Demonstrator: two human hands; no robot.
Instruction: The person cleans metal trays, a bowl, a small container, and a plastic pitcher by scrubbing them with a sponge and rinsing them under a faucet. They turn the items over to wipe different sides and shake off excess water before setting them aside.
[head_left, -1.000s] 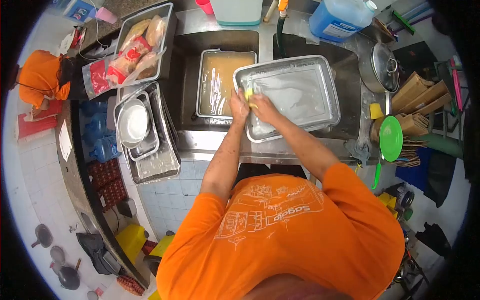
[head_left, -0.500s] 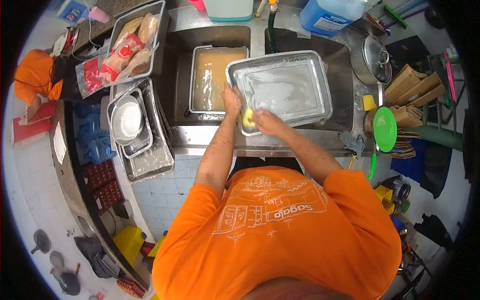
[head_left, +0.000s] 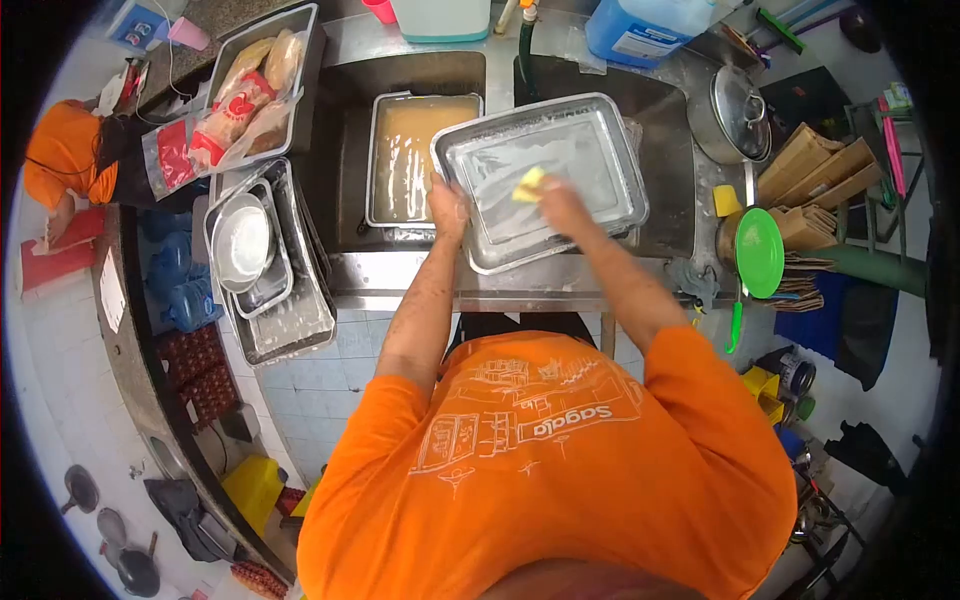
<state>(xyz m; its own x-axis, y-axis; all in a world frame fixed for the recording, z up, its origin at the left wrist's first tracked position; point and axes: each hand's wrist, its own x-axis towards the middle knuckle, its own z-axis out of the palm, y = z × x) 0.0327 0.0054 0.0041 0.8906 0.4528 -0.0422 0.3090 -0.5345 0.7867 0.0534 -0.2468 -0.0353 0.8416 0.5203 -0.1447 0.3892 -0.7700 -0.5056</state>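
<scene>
A rectangular metal baking pan (head_left: 600,205) is tilted over the right sink basin, its inside wet and streaked. My left hand (head_left: 449,208) grips the pan by its left rim. In my right hand (head_left: 563,207), slightly blurred, is a yellow sponge (head_left: 529,184), pressed against the middle of the pan's floor. Left of this pan, a second metal pan (head_left: 376,160) full of cloudy brownish water sits in the left basin.
Stacked pans (head_left: 300,325) with a round pan (head_left: 242,242) on top stand left of the sink. Behind them a tub (head_left: 305,60) holds bagged meat. A lidded pot (head_left: 728,125), a yellow sponge (head_left: 725,200) and a green frying pan (head_left: 760,253) lie right. Another person (head_left: 60,165) is far left.
My right hand has moved the sponge from the pan's lower left rim up and right to the middle of its floor. My left hand still holds the left rim.
</scene>
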